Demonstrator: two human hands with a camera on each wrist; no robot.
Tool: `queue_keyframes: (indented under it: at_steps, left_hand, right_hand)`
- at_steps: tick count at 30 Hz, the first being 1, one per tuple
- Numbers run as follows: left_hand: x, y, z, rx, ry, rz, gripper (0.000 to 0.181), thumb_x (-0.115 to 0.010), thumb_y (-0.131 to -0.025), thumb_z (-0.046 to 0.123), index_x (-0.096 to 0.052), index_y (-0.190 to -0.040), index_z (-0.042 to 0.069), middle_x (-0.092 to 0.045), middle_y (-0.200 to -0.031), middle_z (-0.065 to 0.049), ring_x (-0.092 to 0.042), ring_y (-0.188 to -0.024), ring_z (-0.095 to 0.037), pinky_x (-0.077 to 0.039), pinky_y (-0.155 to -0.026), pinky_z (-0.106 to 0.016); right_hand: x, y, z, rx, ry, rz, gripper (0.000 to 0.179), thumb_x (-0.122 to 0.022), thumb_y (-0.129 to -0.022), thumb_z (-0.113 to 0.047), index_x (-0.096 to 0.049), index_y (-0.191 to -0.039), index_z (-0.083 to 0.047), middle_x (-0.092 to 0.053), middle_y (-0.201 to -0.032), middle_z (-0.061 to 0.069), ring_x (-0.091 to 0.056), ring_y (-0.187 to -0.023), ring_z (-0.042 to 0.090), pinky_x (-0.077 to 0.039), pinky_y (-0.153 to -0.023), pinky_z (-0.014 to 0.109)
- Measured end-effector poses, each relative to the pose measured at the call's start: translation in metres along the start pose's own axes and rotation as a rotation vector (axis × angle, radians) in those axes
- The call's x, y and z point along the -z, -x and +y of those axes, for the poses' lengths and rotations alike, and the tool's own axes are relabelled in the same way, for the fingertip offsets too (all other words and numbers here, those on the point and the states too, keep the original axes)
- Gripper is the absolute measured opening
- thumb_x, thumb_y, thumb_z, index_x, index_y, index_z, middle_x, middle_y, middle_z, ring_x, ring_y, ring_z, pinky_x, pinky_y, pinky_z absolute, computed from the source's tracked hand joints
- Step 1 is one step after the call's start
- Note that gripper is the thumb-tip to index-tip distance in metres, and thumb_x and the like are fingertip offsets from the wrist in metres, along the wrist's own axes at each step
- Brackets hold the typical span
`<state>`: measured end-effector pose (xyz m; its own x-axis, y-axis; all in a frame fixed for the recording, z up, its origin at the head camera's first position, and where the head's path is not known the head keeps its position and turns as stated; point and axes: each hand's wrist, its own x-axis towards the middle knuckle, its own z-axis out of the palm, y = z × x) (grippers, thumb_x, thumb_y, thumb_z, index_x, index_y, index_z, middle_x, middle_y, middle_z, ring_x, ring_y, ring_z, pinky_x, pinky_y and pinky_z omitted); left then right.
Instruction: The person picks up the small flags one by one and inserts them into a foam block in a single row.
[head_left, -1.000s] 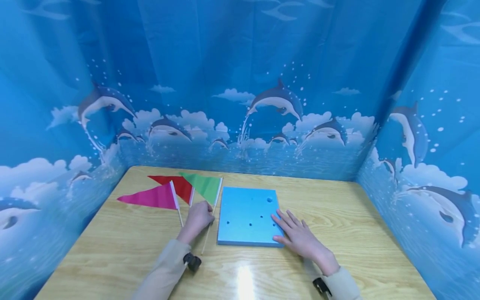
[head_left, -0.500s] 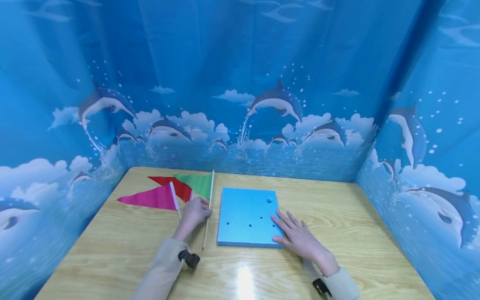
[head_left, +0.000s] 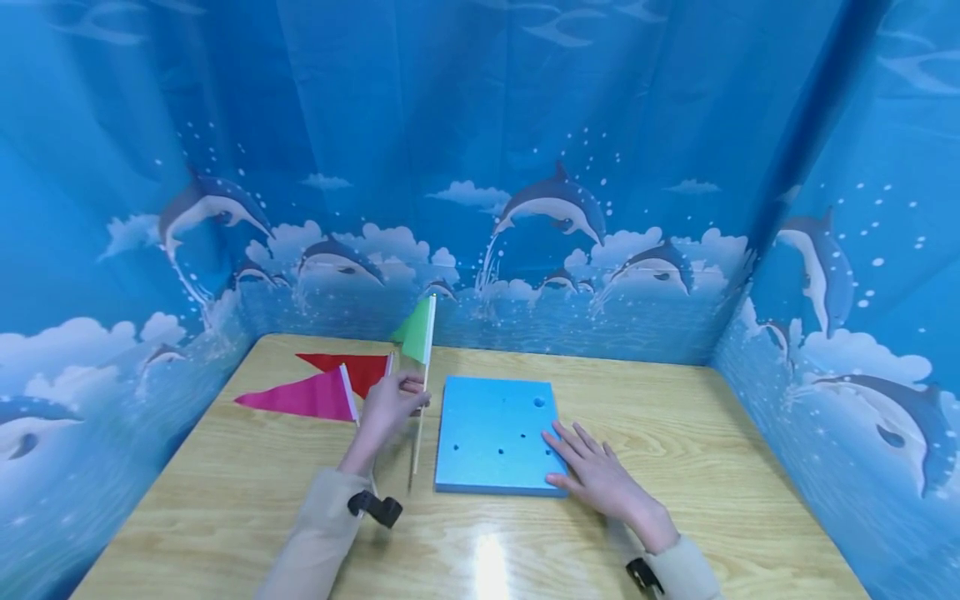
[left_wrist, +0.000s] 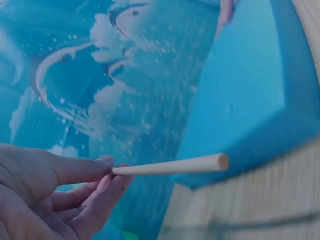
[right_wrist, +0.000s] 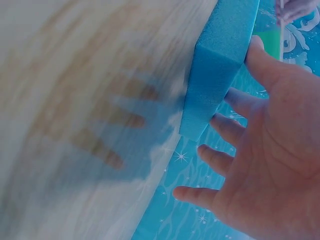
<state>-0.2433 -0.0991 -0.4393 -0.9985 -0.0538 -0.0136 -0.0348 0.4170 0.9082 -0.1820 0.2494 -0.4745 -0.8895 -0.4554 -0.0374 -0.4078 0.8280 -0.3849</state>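
My left hand pinches the thin wooden stick of a green pennant flag between thumb and fingers. The flag stands nearly upright, its cloth at the top and its lower end above the table left of the blue foam block. In the left wrist view the round end of the stick points out past the fingertips. My right hand has its fingers spread, with the fingertips resting on the block's right edge. Several small holes and one larger hole show in the block's top.
A pink pennant flag and a red pennant flag lie on the wooden table to the left, partly behind my left hand and arm. A blue dolphin-print curtain encloses the table's back and sides.
My left hand has lifted the green flag off the table and tilted it from lying flat to nearly upright. My right hand and the foam block have stayed in place.
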Motion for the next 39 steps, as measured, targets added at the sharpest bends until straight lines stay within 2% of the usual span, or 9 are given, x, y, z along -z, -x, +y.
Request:
queue_keyframes:
  at_steps: [4,9,16,21,23,28,33,39]
  left_hand:
    - [-0.009,0.0,0.014,-0.071,0.079,-0.001,0.034,-0.073,-0.092,0.004,-0.064,-0.123,-0.003,-0.07,-0.106,-0.019,-0.074,-0.09,-0.031,-0.064,-0.076,-0.037]
    - [-0.028,-0.002,0.029,-0.149,0.157,0.027,0.03,-0.074,-0.091,0.002,-0.067,-0.12,0.0,-0.07,-0.103,-0.017,-0.074,-0.086,-0.027,-0.064,-0.072,-0.033]
    - [-0.061,-0.002,0.047,-0.316,0.272,0.014,0.028,-0.073,-0.092,0.002,-0.066,-0.119,0.001,-0.07,-0.103,-0.017,-0.073,-0.087,-0.03,-0.063,-0.072,-0.031]
    - [-0.088,0.0,0.059,-0.419,0.312,0.004,0.024,-0.073,-0.093,0.005,-0.066,-0.116,0.005,-0.071,-0.101,-0.014,-0.074,-0.088,-0.029,-0.063,-0.072,-0.027]
    - [-0.096,0.005,0.068,-0.449,0.326,-0.005,0.023,-0.072,-0.094,0.005,-0.065,-0.116,0.004,-0.071,-0.102,-0.016,-0.074,-0.09,-0.03,-0.063,-0.073,-0.027]
    - [-0.121,0.008,0.076,-0.471,0.35,-0.046,0.022,-0.07,-0.096,0.009,-0.064,-0.116,0.005,-0.07,-0.104,-0.015,-0.073,-0.093,-0.028,-0.063,-0.075,-0.031]
    - [-0.145,0.008,0.076,-0.474,0.376,-0.079,0.021,-0.071,-0.095,0.009,-0.064,-0.115,0.007,-0.07,-0.103,-0.012,-0.073,-0.092,-0.025,-0.063,-0.074,-0.027]
    - [-0.163,0.01,0.072,-0.498,0.325,-0.07,0.019,-0.073,-0.093,0.008,-0.065,-0.111,0.007,-0.072,-0.1,-0.012,-0.074,-0.089,-0.021,-0.06,-0.072,-0.02]
  right_hand:
    - [-0.001,0.001,0.0,0.016,-0.004,0.017,0.069,-0.057,-0.102,-0.046,-0.034,-0.159,-0.014,-0.024,-0.166,0.013,-0.016,-0.151,0.047,-0.015,-0.11,0.081]
    - [-0.003,-0.001,0.002,0.025,0.001,0.025,0.069,-0.056,-0.102,-0.046,-0.034,-0.159,-0.014,-0.025,-0.166,0.014,-0.017,-0.151,0.048,-0.015,-0.11,0.081]
    - [-0.005,-0.001,0.004,0.027,0.0,0.027,0.068,-0.056,-0.102,-0.047,-0.035,-0.158,-0.014,-0.026,-0.166,0.014,-0.017,-0.151,0.048,-0.016,-0.109,0.082]
    - [-0.006,-0.002,0.005,0.021,-0.008,0.019,0.068,-0.055,-0.102,-0.048,-0.034,-0.159,-0.016,-0.025,-0.166,0.012,-0.017,-0.151,0.047,-0.016,-0.109,0.082]
    - [-0.005,-0.002,0.006,0.011,0.001,0.011,0.068,-0.053,-0.103,-0.048,-0.032,-0.16,-0.016,-0.023,-0.167,0.011,-0.016,-0.152,0.046,-0.015,-0.11,0.081]
    - [-0.006,-0.003,0.008,-0.008,0.029,0.007,0.07,-0.052,-0.103,-0.05,-0.031,-0.16,-0.014,-0.022,-0.167,0.009,-0.016,-0.153,0.043,-0.017,-0.111,0.08]
    - [-0.007,-0.003,0.009,-0.007,0.053,0.017,0.071,-0.052,-0.103,-0.05,-0.032,-0.159,-0.013,-0.025,-0.167,0.01,-0.018,-0.152,0.043,-0.019,-0.111,0.079]
    - [-0.007,-0.003,0.008,0.003,0.08,0.033,0.069,-0.053,-0.103,-0.049,-0.033,-0.159,-0.014,-0.03,-0.164,0.014,-0.021,-0.151,0.044,-0.023,-0.11,0.079]
